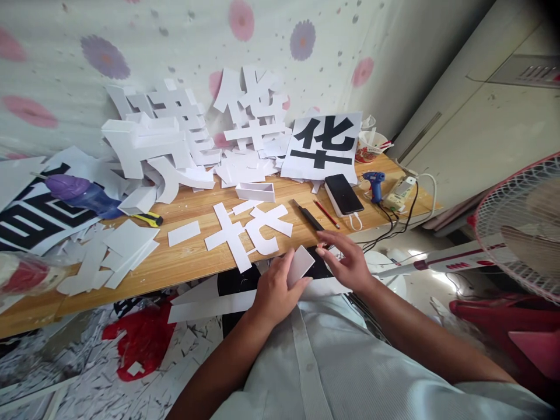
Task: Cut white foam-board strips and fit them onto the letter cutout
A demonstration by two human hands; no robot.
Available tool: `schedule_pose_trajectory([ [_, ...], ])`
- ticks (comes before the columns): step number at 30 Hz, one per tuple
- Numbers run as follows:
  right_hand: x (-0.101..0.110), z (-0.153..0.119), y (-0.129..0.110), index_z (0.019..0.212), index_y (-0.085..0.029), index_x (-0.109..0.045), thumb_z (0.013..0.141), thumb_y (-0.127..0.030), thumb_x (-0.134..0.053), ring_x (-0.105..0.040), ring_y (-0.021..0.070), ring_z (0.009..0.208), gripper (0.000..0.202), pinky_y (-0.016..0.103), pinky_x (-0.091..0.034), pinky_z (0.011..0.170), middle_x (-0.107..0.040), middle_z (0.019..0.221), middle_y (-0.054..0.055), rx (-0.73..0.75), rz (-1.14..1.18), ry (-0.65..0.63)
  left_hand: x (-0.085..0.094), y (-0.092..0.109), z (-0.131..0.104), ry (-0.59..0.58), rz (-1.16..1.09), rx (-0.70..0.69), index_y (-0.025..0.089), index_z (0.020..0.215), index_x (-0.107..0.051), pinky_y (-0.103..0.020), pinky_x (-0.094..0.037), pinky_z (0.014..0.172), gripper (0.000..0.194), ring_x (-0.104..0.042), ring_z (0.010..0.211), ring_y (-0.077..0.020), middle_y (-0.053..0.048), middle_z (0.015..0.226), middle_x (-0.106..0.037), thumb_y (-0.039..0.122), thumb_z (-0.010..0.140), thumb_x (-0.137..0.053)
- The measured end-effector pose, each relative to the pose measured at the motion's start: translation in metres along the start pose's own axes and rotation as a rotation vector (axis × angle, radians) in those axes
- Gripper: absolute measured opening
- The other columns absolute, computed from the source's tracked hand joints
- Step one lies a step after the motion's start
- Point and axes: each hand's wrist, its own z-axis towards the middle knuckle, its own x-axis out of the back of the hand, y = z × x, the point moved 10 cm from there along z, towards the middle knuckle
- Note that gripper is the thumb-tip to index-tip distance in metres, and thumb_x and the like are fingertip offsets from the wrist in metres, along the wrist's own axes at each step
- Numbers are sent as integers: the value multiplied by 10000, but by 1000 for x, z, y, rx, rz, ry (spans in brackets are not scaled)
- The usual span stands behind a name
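Sheeting [175, 35] with pink and purple flowers hangs behind the wooden table [184, 213]. The table runs along the sheeting, and below its front edge many white scraps [179, 361] lie on the floor. To the right of the person stands a fan [525, 221] with a pinkish guard. At the back of the table, white cut shapes [151, 140] are piled up near the sheeting; to their right stands a printed sheet [324, 146] with 1 black character. Nearer to the person, flat white parts [230, 233] lie on the wood.

The left hand [277, 286] is closed on a white piece [300, 265], which it holds between thumb and fingers in front of the table edge. The right hand [347, 259] is just beside this piece, at its right; the gap between its thumb and fingertips is narrow, and a small orange-red thing [321, 245] shows there, but I cannot tell if it is gripped. Beyond the right hand, on the table, lie a dark knife [309, 217] and, next to it, a thinner red pencil [326, 214].
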Motion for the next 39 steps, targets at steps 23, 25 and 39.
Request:
schedule_pose_trajectory([
  [23,39,-29,48,1274,-242,-705,975,-464,-808,-665,170,678,386,323,-571,644,-735,868,7,-445,575,137,-40,48,54,10,538,-217,225,1624,-497,-441,-584,944,622,-666,1119,-320,-149,1240,-648,388,1055,-689],
  [25,33,-40,50,1152,-235,-700,959,-481,-824,-646,150,610,336,311,-545,587,-747,917,18,-508,635,76,-43,52,60,6,544,-235,222,1624,-497,-458,-568,965,617,-646,1109,-321,-147,1225,-644,385,1058,-681],
  [39,38,-71,70,1147,-222,-655,1023,-655,-664,-612,148,574,451,293,-504,551,-720,882,19,-645,402,-30,-59,56,79,-49,599,-243,190,1519,-598,-504,-505,1057,570,-581,1226,-355,-163,1381,-644,369,1002,-758],
])
